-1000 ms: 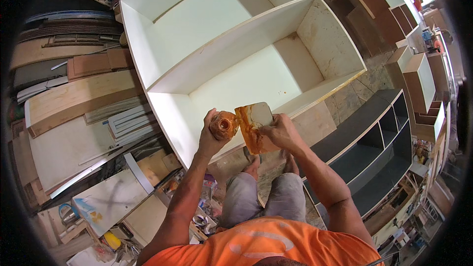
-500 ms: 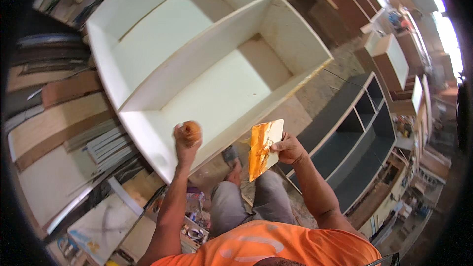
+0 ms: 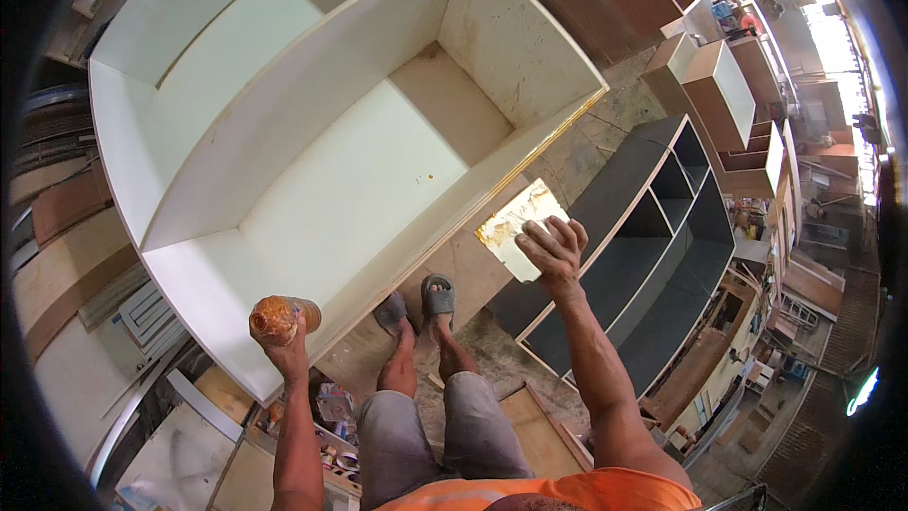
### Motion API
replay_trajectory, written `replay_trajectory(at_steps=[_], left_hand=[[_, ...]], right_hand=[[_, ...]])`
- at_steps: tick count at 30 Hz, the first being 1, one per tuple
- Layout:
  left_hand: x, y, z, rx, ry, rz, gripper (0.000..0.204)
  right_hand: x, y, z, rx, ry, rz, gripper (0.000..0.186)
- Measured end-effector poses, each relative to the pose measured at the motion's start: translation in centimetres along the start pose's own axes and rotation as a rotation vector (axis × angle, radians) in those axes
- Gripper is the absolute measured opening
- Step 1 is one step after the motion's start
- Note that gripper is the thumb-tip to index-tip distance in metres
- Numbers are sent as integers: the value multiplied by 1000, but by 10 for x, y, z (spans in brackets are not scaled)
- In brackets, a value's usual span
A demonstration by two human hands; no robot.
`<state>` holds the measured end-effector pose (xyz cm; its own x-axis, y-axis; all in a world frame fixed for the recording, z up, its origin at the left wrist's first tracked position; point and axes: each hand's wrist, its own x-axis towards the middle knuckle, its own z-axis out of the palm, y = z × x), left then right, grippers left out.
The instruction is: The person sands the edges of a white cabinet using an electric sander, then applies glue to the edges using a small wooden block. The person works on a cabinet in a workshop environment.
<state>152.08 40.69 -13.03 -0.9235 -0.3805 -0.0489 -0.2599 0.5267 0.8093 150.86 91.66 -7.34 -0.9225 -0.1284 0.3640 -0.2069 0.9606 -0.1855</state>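
My left hand [image 3: 291, 350] is closed round a brownish-orange bottle [image 3: 274, 319] with a crusted, glue-covered top, held over the near left corner of the white cabinet [image 3: 203, 270]. In my right hand [image 3: 556, 251] is a flat cream-coloured spreader plate [image 3: 528, 213], its far left edge smeared with yellow-orange glue. My fingers lie across its face, and the thumb is hidden. The plate is beside the cabinet's near long edge; whether it touches that edge I cannot tell. A yellow glue line [image 3: 553, 149] runs along the right part of this edge.
A black shelf unit [image 3: 619, 293] lies to my right. Wood offcuts [image 3: 71, 255] are stacked at the left. By my left leg stands a box of small items [image 3: 336, 449]. Brown and white cabinet boxes [image 3: 719, 99] stand at the far right.
My left hand has moved left and nearer with the bottle. My right hand has raised and turned the plate, fingers now across it. The view has shifted, showing my feet beside the cabinet.
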Motion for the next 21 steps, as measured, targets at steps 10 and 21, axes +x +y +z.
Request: replay_trajectory(at_steps=[10, 21], left_hand=[[-28, -34, 32, 33, -62, 58, 83], [-26, -12, 40, 80, 18, 7, 80]], right_hand=[[-21, 26, 79, -57, -63, -9, 34], [27, 27, 42, -56, -158, 1, 42]])
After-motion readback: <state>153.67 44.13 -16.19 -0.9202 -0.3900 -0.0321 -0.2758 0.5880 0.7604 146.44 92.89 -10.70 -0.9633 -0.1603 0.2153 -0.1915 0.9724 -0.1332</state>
